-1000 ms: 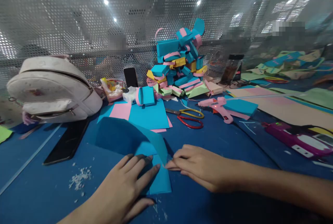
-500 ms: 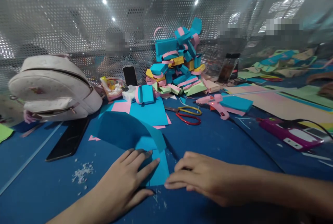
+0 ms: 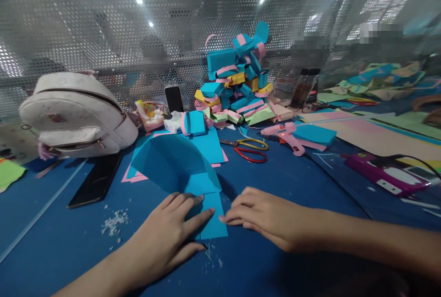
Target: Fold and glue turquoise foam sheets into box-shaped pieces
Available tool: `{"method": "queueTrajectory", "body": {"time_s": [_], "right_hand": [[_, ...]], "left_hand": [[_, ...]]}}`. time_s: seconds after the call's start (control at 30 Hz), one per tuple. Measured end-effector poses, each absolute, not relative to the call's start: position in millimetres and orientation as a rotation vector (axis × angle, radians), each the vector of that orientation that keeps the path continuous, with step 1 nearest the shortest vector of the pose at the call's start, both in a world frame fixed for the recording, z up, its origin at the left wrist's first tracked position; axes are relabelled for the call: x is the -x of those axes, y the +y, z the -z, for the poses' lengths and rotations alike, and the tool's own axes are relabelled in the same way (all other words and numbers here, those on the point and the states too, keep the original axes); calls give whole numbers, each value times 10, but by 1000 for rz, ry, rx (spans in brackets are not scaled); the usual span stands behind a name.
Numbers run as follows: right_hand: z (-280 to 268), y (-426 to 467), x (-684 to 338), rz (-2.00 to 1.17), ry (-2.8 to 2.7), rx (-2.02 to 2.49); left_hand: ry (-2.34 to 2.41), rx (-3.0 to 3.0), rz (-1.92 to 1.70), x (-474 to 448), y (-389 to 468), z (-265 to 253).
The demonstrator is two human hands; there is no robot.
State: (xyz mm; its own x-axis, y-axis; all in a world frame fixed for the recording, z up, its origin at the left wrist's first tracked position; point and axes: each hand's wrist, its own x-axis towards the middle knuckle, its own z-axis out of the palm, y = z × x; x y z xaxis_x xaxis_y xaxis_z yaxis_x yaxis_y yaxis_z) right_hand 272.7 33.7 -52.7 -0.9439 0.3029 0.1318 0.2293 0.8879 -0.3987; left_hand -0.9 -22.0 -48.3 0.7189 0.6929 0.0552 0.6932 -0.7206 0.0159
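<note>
Folded blue paper lies on the blue tabletop in front of the person, its far part curling up and its near part flat. The left hand lies palm down on it, fingers spread, covering part of the near portion. The right hand has its fingers drawn together, tips at the paper's right edge; whether they pinch it I cannot tell.

Around it, from the left: bright green paper at the table's side, a black phone lying flat, and white scraps scattered near the left forearm. Blue and pink sheets lie just behind, partly hidden by the raised flap. A second phone stands upright. Scissors with one red and one yellow handle lie behind the right hand, before a heap of blue, pink and yellow paper shapes. Further right are a pink glue gun and a purple power strip.

Containers, again from the left: a white backpack, contents unseen; a small packet holding something yellow and white; a dark-lidded jar with brownish contents.
</note>
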Motion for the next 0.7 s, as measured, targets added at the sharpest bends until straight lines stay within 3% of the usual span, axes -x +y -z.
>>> {"method": "queueTrajectory", "body": {"time_s": [0.2,0.4,0.7], "right_hand": [[426,132,-2758,-672,-2880,366],[319,132,-2771,-546,-2915,340],[631,359,-2441,329,-2867,380]], "left_hand": [[-1180,2895,106,3,-241,468],[-1078,2757,121,-40,-409,535],[-1058,2757,62,11,-605,473]]}}
